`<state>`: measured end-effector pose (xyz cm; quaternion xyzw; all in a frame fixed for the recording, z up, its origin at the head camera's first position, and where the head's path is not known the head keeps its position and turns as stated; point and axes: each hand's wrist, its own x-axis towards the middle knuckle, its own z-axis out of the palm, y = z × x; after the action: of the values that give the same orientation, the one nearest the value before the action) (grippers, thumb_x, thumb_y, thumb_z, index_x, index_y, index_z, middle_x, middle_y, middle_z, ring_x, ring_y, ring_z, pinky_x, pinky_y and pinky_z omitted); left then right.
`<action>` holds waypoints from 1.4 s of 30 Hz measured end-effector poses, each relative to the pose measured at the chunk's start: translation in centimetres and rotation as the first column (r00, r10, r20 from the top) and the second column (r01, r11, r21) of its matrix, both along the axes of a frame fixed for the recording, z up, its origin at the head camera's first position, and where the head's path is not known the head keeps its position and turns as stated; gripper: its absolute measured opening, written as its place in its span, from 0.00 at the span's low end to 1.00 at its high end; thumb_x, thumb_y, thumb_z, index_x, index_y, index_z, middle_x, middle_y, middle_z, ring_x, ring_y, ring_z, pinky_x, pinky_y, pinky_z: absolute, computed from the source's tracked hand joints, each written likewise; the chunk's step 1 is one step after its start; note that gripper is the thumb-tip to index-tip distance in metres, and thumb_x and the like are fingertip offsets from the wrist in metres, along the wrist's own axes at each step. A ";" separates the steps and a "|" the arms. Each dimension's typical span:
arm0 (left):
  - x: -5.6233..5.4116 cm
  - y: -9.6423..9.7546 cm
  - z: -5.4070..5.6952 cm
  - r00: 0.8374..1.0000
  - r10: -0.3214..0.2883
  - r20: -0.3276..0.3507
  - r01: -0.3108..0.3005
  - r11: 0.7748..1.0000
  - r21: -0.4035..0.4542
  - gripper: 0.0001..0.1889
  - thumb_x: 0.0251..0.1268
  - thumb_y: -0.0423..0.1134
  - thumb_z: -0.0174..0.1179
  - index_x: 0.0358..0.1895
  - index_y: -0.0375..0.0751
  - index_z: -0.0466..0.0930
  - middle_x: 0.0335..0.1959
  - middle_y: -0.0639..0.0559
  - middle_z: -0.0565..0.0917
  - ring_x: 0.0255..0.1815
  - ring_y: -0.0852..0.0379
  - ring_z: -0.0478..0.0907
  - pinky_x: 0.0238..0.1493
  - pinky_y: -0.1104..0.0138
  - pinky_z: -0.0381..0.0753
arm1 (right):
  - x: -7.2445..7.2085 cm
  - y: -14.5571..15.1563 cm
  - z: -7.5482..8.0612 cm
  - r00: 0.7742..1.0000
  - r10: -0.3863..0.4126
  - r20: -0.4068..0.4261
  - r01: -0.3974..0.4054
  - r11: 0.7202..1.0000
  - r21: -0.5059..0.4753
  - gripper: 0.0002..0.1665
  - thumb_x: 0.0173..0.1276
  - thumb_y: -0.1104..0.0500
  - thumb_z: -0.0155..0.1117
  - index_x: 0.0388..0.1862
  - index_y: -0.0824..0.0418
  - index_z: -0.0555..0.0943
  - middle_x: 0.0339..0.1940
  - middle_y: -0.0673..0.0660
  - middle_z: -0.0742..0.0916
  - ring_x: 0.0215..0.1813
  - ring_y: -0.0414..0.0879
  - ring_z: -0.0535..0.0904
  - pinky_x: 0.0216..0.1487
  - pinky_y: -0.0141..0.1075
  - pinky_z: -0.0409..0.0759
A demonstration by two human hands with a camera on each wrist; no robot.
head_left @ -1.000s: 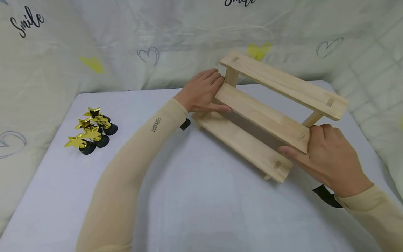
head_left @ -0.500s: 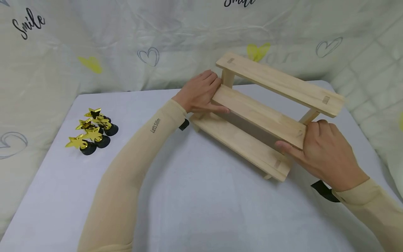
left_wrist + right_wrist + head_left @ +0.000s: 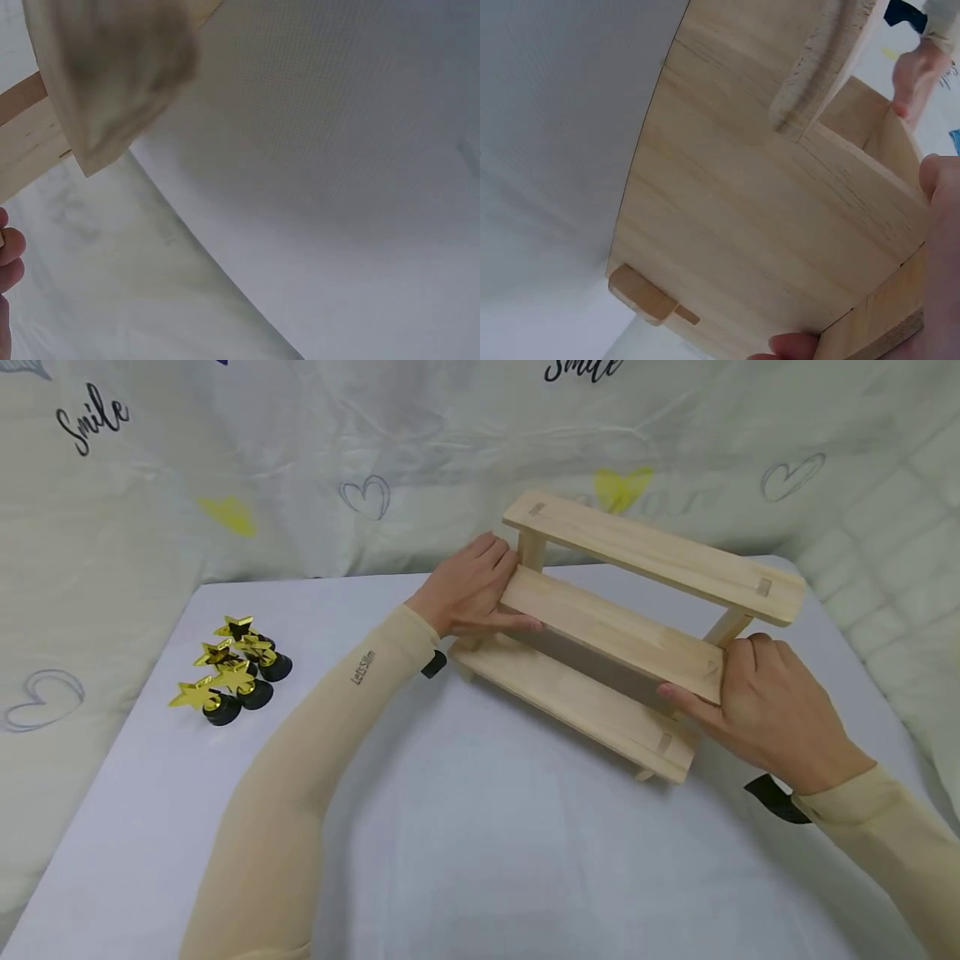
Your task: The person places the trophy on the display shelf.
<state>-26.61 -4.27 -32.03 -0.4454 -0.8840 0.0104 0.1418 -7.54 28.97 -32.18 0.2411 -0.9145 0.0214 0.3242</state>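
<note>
A three-tiered wooden display rack [image 3: 607,631] stands at an angle on the right half of the table, both of my hands on it. At the far left end of its middle shelf, my left hand [image 3: 472,587] grips the board, thumb along the front edge. My right hand [image 3: 780,714] holds the opposite end of that shelf, thumb at the front and fingers curled around the side. In the right wrist view the side panel [image 3: 727,187] fills most of the frame, with fingertips [image 3: 791,346] at its lower edge. The left wrist view shows a blurred board end [image 3: 124,82].
Several gold star trophies [image 3: 234,677] with black round bases stand grouped on the left of the white-covered table [image 3: 480,860]. Behind the table hangs a pale backdrop [image 3: 300,468] printed with hearts and lettering.
The rack has shifted slightly left, and its right end has turned a little away from me. Both hands have kept their grip. The view has also drifted slightly.
</note>
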 end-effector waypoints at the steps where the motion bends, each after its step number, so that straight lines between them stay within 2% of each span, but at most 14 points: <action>1: 0.1 -0.2 0.0 1.000 0.008 -0.009 -0.008 1.000 -0.001 0.50 0.60 0.83 0.51 0.57 0.34 0.74 0.49 0.42 0.78 0.55 0.45 0.71 0.64 0.60 0.74 | -0.2 0.1 -0.1 1.000 0.004 0.010 -0.004 1.000 -0.001 0.53 0.74 0.20 0.36 0.18 0.69 0.62 0.14 0.62 0.66 0.15 0.56 0.59 0.19 0.46 0.60; 6: 0.7 -1.0 -0.3 0.998 0.043 -0.038 -0.043 0.999 0.009 0.49 0.60 0.83 0.50 0.56 0.34 0.74 0.47 0.42 0.79 0.53 0.45 0.72 0.61 0.60 0.76 | -1.0 0.4 -0.4 0.995 0.002 0.099 -0.001 1.000 -0.011 0.53 0.72 0.19 0.37 0.20 0.69 0.64 0.15 0.61 0.67 0.17 0.55 0.61 0.20 0.42 0.60; 9: 1.0 -1.5 -0.4 0.997 0.073 -0.027 -0.072 0.997 0.017 0.50 0.59 0.83 0.51 0.56 0.33 0.74 0.47 0.42 0.79 0.53 0.45 0.72 0.63 0.60 0.75 | -1.6 0.6 -0.4 0.985 -0.006 0.170 0.010 1.000 -0.022 0.50 0.70 0.22 0.51 0.22 0.70 0.66 0.16 0.61 0.69 0.18 0.53 0.62 0.20 0.40 0.60; 12: 1.3 -2.1 -0.4 0.994 0.111 -0.009 -0.111 0.994 0.012 0.50 0.59 0.83 0.51 0.56 0.33 0.73 0.48 0.42 0.78 0.54 0.45 0.70 0.66 0.61 0.73 | -2.3 0.5 -0.3 0.973 -0.010 0.230 0.017 0.999 -0.031 0.42 0.63 0.32 0.68 0.22 0.68 0.67 0.16 0.59 0.69 0.18 0.52 0.62 0.21 0.37 0.59; 15: 1.5 -2.6 -0.5 0.990 0.143 -0.005 -0.143 0.990 -0.004 0.51 0.59 0.83 0.49 0.56 0.32 0.73 0.47 0.41 0.78 0.55 0.45 0.70 0.70 0.61 0.70 | -2.9 0.3 -0.3 0.963 -0.007 0.268 0.018 0.999 -0.041 0.37 0.58 0.38 0.75 0.21 0.66 0.66 0.15 0.58 0.69 0.18 0.51 0.62 0.22 0.35 0.58; 22: 2.1 -4.0 -0.6 0.980 0.198 -0.015 -0.198 0.980 -0.002 0.54 0.60 0.83 0.49 0.62 0.30 0.72 0.52 0.40 0.79 0.60 0.42 0.73 0.75 0.58 0.69 | -4.4 -0.1 -0.5 0.955 0.007 0.296 0.005 0.999 -0.039 0.39 0.61 0.34 0.72 0.23 0.67 0.67 0.16 0.59 0.70 0.20 0.51 0.63 0.24 0.37 0.59; 28: 2.7 -4.9 -0.6 0.973 0.225 -0.052 -0.225 0.974 -0.008 0.56 0.59 0.84 0.48 0.64 0.30 0.72 0.52 0.40 0.81 0.60 0.41 0.74 0.73 0.56 0.70 | -5.7 -0.2 -0.9 0.965 0.061 0.254 -0.054 0.998 -0.035 0.48 0.67 0.23 0.57 0.25 0.69 0.70 0.18 0.60 0.72 0.21 0.54 0.65 0.25 0.41 0.63; 31: 3.0 -5.4 -0.6 0.967 0.247 -0.057 -0.248 0.969 -0.013 0.57 0.59 0.85 0.47 0.65 0.30 0.72 0.53 0.40 0.81 0.60 0.41 0.73 0.71 0.56 0.71 | -6.2 -0.5 -0.9 0.973 0.091 0.214 -0.089 0.996 -0.018 0.50 0.69 0.21 0.51 0.25 0.70 0.70 0.19 0.62 0.73 0.22 0.56 0.66 0.25 0.45 0.65; 34: 3.3 -5.9 -0.6 0.963 0.266 -0.055 -0.266 0.964 -0.006 0.57 0.59 0.85 0.48 0.65 0.29 0.72 0.52 0.39 0.81 0.60 0.40 0.73 0.70 0.56 0.71 | -6.7 -0.9 -0.9 0.975 0.112 0.192 -0.114 0.993 -0.002 0.47 0.69 0.24 0.55 0.27 0.70 0.70 0.20 0.64 0.74 0.23 0.58 0.67 0.27 0.47 0.68; 37: 3.5 -6.4 -0.7 0.959 0.280 -0.050 -0.280 0.960 0.007 0.56 0.58 0.85 0.48 0.64 0.30 0.73 0.50 0.39 0.81 0.60 0.40 0.73 0.67 0.55 0.72 | -7.3 -1.2 -0.8 0.971 0.123 0.204 -0.126 0.992 0.002 0.42 0.66 0.30 0.63 0.28 0.70 0.71 0.22 0.64 0.75 0.24 0.58 0.68 0.29 0.46 0.68; 42: 4.0 -7.3 -0.8 0.950 0.309 -0.032 -0.308 0.951 0.028 0.53 0.57 0.85 0.50 0.54 0.31 0.76 0.44 0.40 0.80 0.55 0.41 0.73 0.62 0.56 0.73 | -8.3 -1.9 -0.8 0.966 0.153 0.209 -0.157 0.988 0.007 0.39 0.64 0.33 0.66 0.28 0.70 0.72 0.22 0.65 0.77 0.25 0.59 0.69 0.30 0.47 0.68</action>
<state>-22.61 -11.57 -32.83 -0.2997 -0.9401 0.0304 0.1595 -15.84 27.11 -32.99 0.3120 -0.9219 0.0612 0.2213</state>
